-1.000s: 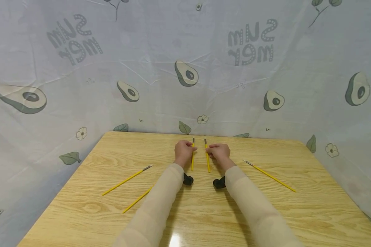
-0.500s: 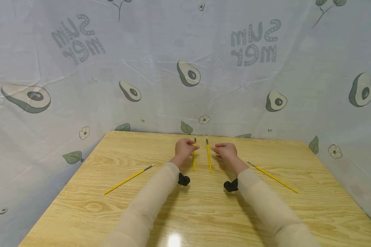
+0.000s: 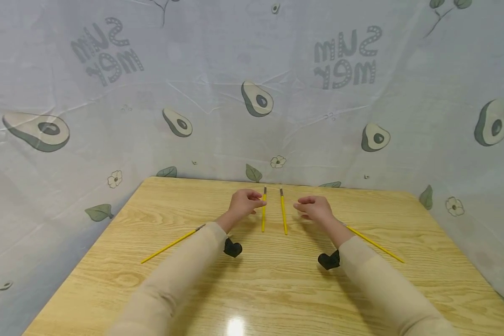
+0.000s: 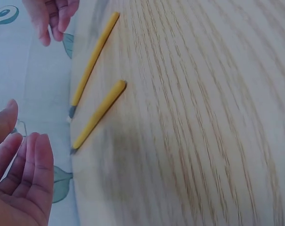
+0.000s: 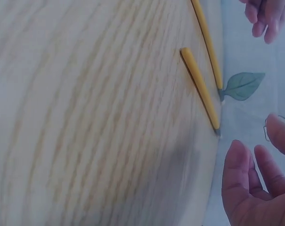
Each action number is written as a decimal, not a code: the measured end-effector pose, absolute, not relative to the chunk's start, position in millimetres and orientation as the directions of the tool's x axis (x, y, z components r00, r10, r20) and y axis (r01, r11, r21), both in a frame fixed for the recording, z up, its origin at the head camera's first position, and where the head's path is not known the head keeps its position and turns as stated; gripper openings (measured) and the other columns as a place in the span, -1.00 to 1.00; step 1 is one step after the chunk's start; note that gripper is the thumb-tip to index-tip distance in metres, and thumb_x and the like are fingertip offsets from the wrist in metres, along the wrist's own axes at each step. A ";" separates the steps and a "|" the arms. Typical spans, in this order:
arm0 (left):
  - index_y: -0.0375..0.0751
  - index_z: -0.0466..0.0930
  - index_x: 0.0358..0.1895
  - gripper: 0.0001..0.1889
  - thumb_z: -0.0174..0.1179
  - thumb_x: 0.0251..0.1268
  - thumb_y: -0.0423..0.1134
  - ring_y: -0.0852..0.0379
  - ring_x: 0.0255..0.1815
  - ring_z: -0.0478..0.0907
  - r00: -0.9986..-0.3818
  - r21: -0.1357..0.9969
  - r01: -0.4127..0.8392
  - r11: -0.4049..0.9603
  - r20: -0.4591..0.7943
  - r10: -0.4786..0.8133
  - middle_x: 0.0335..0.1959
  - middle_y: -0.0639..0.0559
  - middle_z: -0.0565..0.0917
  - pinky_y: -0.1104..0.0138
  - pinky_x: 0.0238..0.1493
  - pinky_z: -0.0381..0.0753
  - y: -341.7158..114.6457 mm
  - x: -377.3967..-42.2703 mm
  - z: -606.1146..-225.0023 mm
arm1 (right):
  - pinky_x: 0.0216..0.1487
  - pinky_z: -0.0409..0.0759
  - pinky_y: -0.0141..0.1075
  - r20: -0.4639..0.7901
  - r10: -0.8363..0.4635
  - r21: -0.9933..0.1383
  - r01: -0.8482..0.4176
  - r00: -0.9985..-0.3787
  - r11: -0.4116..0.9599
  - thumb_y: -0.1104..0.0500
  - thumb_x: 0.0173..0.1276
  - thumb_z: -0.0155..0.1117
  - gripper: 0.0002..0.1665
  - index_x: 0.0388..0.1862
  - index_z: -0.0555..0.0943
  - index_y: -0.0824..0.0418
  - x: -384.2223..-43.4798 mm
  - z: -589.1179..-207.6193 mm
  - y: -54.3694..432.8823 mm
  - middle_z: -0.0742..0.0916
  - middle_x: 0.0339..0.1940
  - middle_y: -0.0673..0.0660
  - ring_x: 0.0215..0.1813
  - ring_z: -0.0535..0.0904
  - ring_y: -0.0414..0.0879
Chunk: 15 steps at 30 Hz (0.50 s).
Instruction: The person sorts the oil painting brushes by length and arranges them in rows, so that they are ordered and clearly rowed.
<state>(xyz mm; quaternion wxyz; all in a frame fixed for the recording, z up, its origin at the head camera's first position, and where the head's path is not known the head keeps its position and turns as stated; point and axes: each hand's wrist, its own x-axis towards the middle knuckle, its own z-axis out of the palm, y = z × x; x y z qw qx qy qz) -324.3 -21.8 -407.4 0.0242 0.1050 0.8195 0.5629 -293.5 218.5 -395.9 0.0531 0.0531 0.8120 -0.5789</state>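
Note:
Two paintbrushes with yellow handles lie almost parallel near the back of the table, bristles pointing away: a left paintbrush (image 3: pixel 263 220) and a right paintbrush (image 3: pixel 283 217). My left hand (image 3: pixel 242 203) hovers beside the left one, its thumb tip overlapping that handle in the head view. In the left wrist view, the fingers (image 4: pixel 43 160) are loosely bent with nothing between them and the thumb. To the right of the pair is my right hand (image 3: pixel 316 208), apart from the brushes. The right wrist view shows its thumb and fingers (image 5: pixel 237 162) spread, holding nothing.
Another yellow paintbrush (image 3: pixel 168 247) lies slanted at the left, its tip end partly behind the left sleeve. One more paintbrush (image 3: pixel 378 243) slants at the right, its tip behind the right forearm. A printed avocado curtain (image 3: pixel 218 140) hangs behind the wooden table (image 3: pixel 273 289).
Both hands have moved outward, away from the middle pair of brushes; the right hand has left its brush. A brush at the lower left is now hidden by the left sleeve.

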 end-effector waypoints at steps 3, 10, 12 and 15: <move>-0.38 0.64 0.02 -0.64 0.39 0.19 -0.28 -0.03 -0.19 0.65 -0.970 0.929 0.153 0.338 0.076 0.230 -0.25 -0.09 0.66 0.16 -0.28 0.69 -25.9 -320.8 -403.0 | 0.11 0.55 -0.06 -0.145 0.021 -0.926 0.143 -0.989 0.349 0.18 0.43 0.25 -0.46 0.28 0.43 0.44 -289.0 -395.3 220.3 0.54 0.19 0.33 0.21 0.49 0.18; -0.35 0.64 0.03 -0.65 0.38 0.20 -0.27 -0.09 -0.14 0.64 -0.959 0.931 0.156 0.330 0.063 0.275 -0.24 -0.07 0.65 0.08 -0.21 0.68 -42.2 -312.2 -396.6 | 0.05 0.59 -0.06 -0.117 -0.033 -0.912 0.094 -0.993 0.398 0.20 0.40 0.27 -0.49 0.23 0.46 0.46 -278.7 -394.3 220.6 0.60 0.11 0.32 0.12 0.55 0.17; -0.32 0.65 0.03 -0.66 0.37 0.21 -0.26 -0.14 -0.11 0.63 -0.955 0.933 0.156 0.326 0.057 0.292 -0.24 -0.06 0.65 0.07 -0.20 0.67 -47.8 -309.7 -396.3 | 0.05 0.58 -0.05 -0.100 -0.047 -0.910 0.072 -0.994 0.407 0.20 0.40 0.28 -0.50 0.22 0.47 0.46 -275.5 -393.2 221.3 0.60 0.10 0.32 0.11 0.56 0.16; -0.27 0.66 0.02 -0.68 0.38 0.21 -0.26 -0.17 -0.08 0.61 -0.947 0.937 0.149 0.315 0.044 0.317 -0.24 -0.05 0.66 0.06 -0.18 0.66 -55.4 -304.7 -395.5 | 0.07 0.57 -0.02 -0.069 -0.070 -0.914 0.034 -0.995 0.405 0.20 0.40 0.28 -0.50 0.21 0.47 0.46 -270.9 -392.5 224.7 0.61 0.09 0.32 0.09 0.56 0.14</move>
